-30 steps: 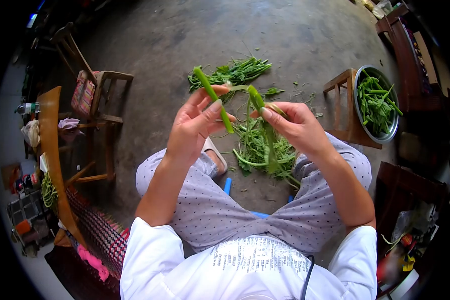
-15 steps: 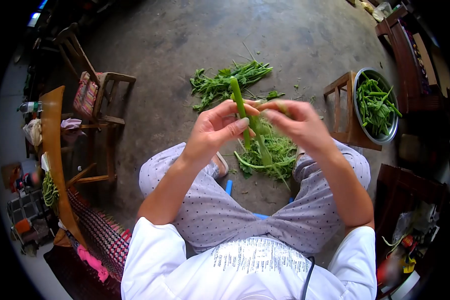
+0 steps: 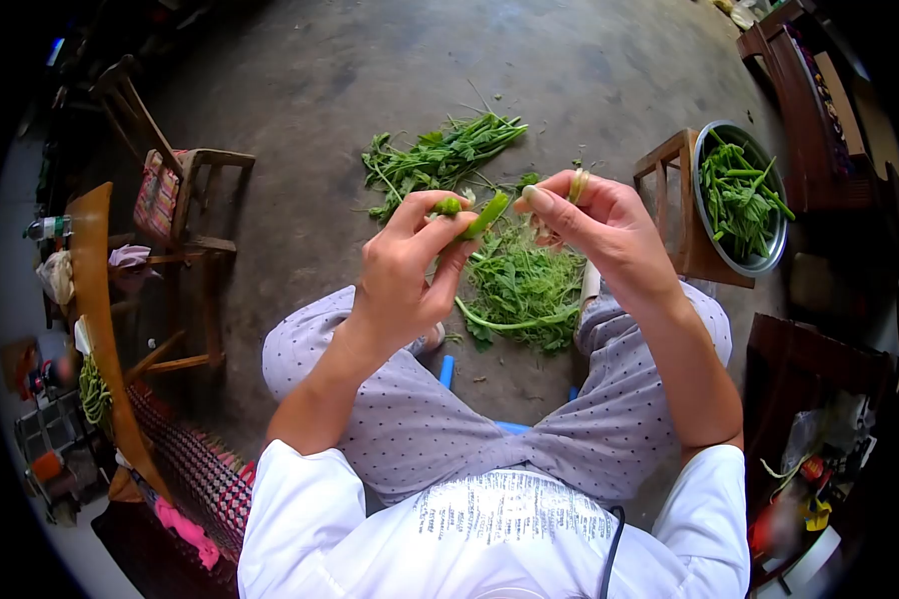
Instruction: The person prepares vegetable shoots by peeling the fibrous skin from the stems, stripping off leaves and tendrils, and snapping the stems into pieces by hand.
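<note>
My left hand (image 3: 400, 255) is closed around a green stem (image 3: 487, 215); its cut-looking end sticks out past the thumb, and a second short green end shows between the fingers. Close by on the right, my right hand (image 3: 604, 220) has thumb and forefinger pinched together. A pale yellowish-green band crosses one of its fingers; whether it is a strip of peel I cannot tell. Beneath both hands, between the feet, lies a heap of green leaves and stringy trimmings (image 3: 524, 285). Beyond it on the floor rests a bunch of leafy green stems (image 3: 445, 155).
At right, a metal basin (image 3: 781, 240) of green stem pieces stands on a wooden stool (image 3: 689, 200). A wooden chair (image 3: 185, 190) and a wooden tabletop edge (image 3: 95, 260) are at left. Dark wooden furniture (image 3: 789, 90) lines the right side.
The long stem that stood upright in my left hand now shows as short green ends. My right hand has moved slightly away from it, and the hanging fibres between the hands are gone from view.
</note>
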Demonstrator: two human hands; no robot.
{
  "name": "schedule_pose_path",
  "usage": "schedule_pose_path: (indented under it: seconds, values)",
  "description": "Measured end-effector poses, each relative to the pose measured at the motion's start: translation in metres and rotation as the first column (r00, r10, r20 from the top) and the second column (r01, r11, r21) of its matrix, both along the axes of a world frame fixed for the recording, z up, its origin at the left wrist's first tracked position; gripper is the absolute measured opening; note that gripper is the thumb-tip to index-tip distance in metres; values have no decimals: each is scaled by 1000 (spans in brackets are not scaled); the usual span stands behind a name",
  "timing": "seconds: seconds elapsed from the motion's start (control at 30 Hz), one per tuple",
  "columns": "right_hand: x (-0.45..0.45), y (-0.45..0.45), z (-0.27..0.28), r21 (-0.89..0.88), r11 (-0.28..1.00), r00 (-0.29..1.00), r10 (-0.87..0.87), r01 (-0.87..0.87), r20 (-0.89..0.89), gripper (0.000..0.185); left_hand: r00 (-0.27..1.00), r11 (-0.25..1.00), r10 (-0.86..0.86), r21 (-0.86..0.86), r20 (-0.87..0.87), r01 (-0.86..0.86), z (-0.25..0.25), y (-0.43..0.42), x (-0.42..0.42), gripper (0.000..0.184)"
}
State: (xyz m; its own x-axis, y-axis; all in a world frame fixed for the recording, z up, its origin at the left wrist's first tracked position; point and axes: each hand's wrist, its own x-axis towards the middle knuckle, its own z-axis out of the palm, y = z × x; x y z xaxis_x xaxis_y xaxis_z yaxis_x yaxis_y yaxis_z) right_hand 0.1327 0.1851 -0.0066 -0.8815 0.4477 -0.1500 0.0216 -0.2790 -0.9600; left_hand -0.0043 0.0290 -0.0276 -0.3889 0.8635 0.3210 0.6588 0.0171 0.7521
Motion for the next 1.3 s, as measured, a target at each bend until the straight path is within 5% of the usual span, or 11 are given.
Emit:
schedule_pose_path:
  seconds: [0.13, 0.67, 0.73, 0.87, 0.93, 1.03, 1.13, 1.3]
  values:
    - [-1, 0, -3, -6, 999, 998, 31, -31, 57, 27, 981, 998, 64, 4, -185, -64, 0, 1, 1, 20]
    - [3, 0, -7, 399, 878, 961, 201, -263, 191, 21, 903, 994, 96, 0, -420, -106, -1, 3, 2, 20]
    - [1, -1, -10, 418, 866, 958, 203, -273, 203, 21, 912, 992, 118, 11, -392, -123, -2, 3, 2, 21]
    - [-7, -8, -14, 23, 980, 979, 200, -200, -38, 18, 973, 993, 102, -29, -205, -110, 2, 5, 9, 22]
    - [-8, -10, -15, -95, 972, 974, 206, -215, -89, 16, 958, 995, 75, 35, 278, -88, 0, 8, 10, 22]
    - [-9, -9, -19, -91, 964, 969, 245, -248, -46, 13, 857, 999, 25, 16, 515, -39, 1, 7, 5, 23]
    - [-10, -7, -4, -64, 996, 996, 55, -59, -65, 18, 878, 999, -28, -19, 478, 42, 1, 4, 1, 25]
    - [-7, 0, -4, -59, 991, 992, 114, -117, -46, 28, 961, 997, -3, -77, 275, 25, 7, 3, 5, 23]
